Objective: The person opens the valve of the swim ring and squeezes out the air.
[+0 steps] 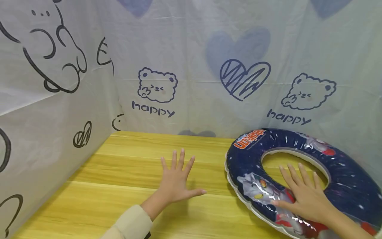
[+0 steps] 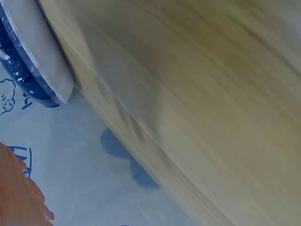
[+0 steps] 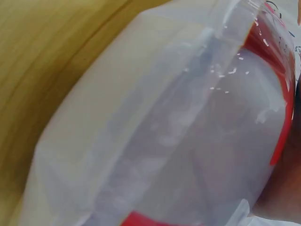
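A dark blue inflatable swim ring with cartoon figures and red lettering lies on the right of the wooden table. Over its near inner edge my right hand is spread, fingers straight; whether the palm touches the ring I cannot tell. The right wrist view is mostly filled by the ring's pale, glossy side. Left of the ring, my left hand is held with fingers fanned out and nothing in it. In the left wrist view part of that hand shows at the lower left corner, with the ring's edge above.
The yellow wood-grain tabletop runs back to a white sheet printed with hearts, bears and the word happy. Another white printed sheet hangs along the left side. The ring reaches close to the back sheet.
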A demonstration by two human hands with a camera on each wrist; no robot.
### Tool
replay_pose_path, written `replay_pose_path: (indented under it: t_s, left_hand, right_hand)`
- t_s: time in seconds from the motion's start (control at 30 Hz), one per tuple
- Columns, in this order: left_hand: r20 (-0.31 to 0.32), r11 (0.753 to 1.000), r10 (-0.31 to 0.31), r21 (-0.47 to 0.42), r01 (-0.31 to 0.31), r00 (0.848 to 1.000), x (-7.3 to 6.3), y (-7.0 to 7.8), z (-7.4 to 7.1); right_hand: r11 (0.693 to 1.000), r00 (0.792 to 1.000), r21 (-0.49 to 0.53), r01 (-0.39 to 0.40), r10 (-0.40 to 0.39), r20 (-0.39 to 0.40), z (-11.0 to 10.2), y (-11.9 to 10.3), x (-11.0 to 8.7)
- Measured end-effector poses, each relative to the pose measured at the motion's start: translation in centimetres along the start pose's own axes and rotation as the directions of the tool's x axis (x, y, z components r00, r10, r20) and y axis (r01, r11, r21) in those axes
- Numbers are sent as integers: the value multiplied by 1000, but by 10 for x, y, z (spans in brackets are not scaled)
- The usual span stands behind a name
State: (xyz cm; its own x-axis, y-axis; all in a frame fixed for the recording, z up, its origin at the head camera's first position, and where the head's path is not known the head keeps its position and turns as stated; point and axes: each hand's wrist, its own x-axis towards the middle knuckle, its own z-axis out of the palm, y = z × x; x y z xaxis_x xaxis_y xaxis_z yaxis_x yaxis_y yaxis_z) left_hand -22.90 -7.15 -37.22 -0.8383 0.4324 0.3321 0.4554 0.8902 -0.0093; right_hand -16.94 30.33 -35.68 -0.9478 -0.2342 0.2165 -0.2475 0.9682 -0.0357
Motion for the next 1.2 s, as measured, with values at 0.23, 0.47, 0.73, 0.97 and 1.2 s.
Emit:
replay_pose_path:
  t_s: [0.23, 0.47, 0.73, 0.97, 1.2]
  left_hand:
    - [31, 999, 26, -41, -25, 999, 8, 14, 7]
    - [58, 997, 57, -62, -53, 997, 20, 33, 15]
    - [84, 989, 98, -116, -88, 992, 33, 59, 22]
    - [128, 978, 160, -158, -139, 979, 47, 79, 31]
    - [122, 976, 203, -100, -191, 972, 56, 96, 36]
  right_hand:
    - [999, 998, 19, -27, 26, 54, 3, 7, -7]
    - [997, 994, 55, -53, 48, 100, 6, 13, -8]
    - [996, 995, 77, -48, 41, 89, 10, 13, -10]
    - [995, 997, 89, -40, 34, 69, 14, 14, -11]
    - [995, 996, 90, -33, 25, 85, 13, 12, -11]
